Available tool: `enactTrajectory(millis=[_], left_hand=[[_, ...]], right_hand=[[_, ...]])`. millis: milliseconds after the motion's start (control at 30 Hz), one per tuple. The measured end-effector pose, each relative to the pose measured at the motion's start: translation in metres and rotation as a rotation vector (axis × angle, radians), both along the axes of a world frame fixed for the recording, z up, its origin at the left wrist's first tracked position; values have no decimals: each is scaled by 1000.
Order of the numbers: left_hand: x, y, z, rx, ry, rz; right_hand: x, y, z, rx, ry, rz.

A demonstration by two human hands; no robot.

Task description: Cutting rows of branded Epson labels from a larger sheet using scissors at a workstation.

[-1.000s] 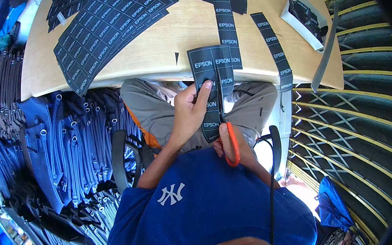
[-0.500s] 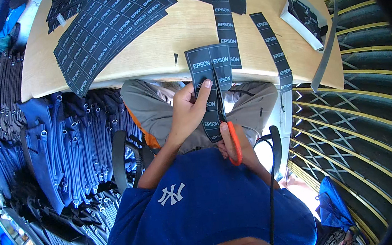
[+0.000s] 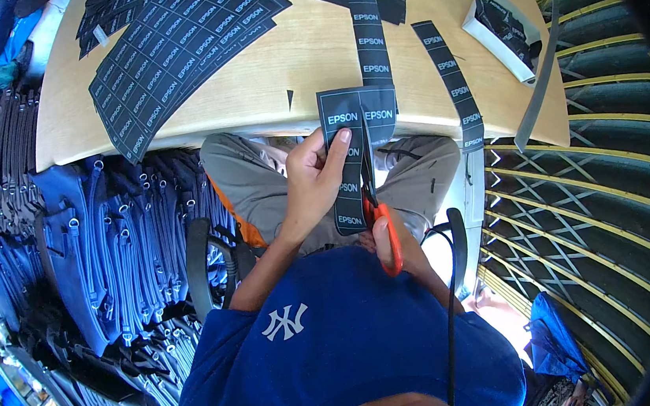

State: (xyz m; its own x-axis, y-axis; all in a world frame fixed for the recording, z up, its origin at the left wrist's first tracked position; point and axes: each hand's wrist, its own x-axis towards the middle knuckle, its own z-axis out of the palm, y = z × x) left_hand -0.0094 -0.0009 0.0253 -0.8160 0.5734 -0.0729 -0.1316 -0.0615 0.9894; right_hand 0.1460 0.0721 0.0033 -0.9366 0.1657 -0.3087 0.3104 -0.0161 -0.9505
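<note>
My left hand (image 3: 314, 174) pinches a black strip of printed labels (image 3: 340, 106), thumb on top, over my lap at the table's near edge. In my right hand (image 3: 385, 236) is a pair of scissors (image 3: 393, 243) with orange handles. Their blades point away from me and lie along the line between two columns of labels. The right-hand column hangs beside the blades, curling at its lower end. Beyond it, another label strip (image 3: 369, 36) lies on the table, its near end covered by the piece I hold.
Large label sheets (image 3: 182, 51) are spread over the left of the wooden table (image 3: 309, 54). A separate strip (image 3: 451, 83) lies to the right, near a white box (image 3: 502, 38) of black pieces. Blue straps (image 3: 119, 240) hang at left; a folding metal gate (image 3: 576, 176) stands at right.
The label strip has shifted slightly right and toward me, and the cut has run farther up between its columns. The scissors' handles have spread apart.
</note>
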Motion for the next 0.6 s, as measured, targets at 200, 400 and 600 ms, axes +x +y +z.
enactTrajectory(millis=[200, 400, 600], left_hand=[[5, 0, 6, 13, -32, 10], [7, 0, 6, 0, -36, 25], [5, -1, 3, -36, 5, 9]], right_hand=[[-6, 3, 12, -15, -27, -12], [-3, 1, -1, -46, -34, -24], [-7, 0, 9, -129, -86, -60]])
